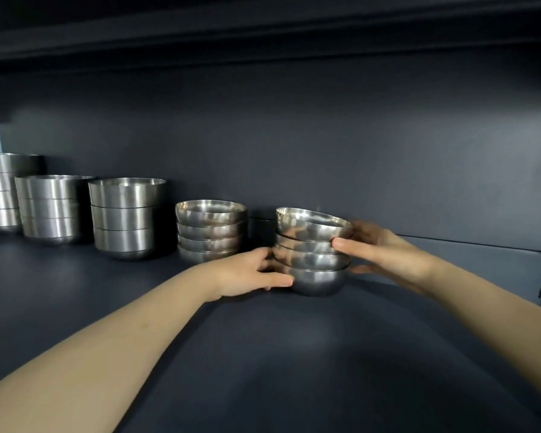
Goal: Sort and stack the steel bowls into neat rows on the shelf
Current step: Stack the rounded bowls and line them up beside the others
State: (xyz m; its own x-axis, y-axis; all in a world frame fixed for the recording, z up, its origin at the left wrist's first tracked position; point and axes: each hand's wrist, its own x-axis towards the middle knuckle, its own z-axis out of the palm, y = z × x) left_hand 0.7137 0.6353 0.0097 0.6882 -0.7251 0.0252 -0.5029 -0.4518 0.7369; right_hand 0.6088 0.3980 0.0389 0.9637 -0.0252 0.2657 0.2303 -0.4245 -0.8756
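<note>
Forearms reach in over the dark shelf [294, 354], left hand [250, 271] and right hand [384, 251] gripping the four-bowl stack [313, 257] from either side.

Each hand has its thumb across the front of the stack and its fingers curled behind; the top bowl [313, 225] sits tilted, not nested flat. Just left of this stack stands a matching stack of small bowls [210, 229], and further left three stacks of taller bowls [125, 217] run in a line. Sorting looks largely done; what seems left is levelling the top bowl and lining this stack up with the row.
</note>
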